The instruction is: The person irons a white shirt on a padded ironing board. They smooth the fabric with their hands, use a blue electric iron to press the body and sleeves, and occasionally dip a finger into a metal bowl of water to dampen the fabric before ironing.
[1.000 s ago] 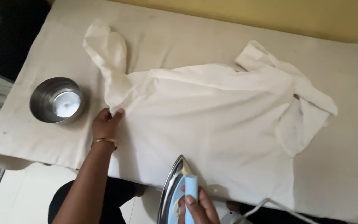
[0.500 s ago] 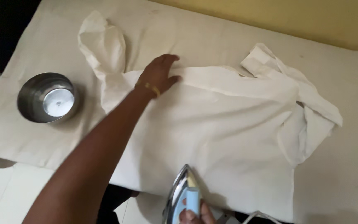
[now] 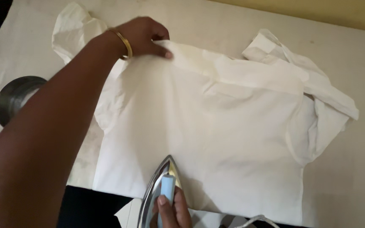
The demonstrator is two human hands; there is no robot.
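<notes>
White cotton shirt (image 3: 216,139) lay spread across the middle of a cream cloth-covered ironing surface (image 3: 351,177), its hem at the near edge and collar toward the right edge. The left hand (image 3: 142,36), wearing a gold bangle (image 3: 125,42), pinched the shirt's far folded edge between thumb and fingers. The right hand (image 3: 172,209) was clenched around the pale blue handle of a steel-soled iron (image 3: 161,190) standing at the near edge. A round steel bowl (image 3: 11,99) sat near the left edge.
</notes>
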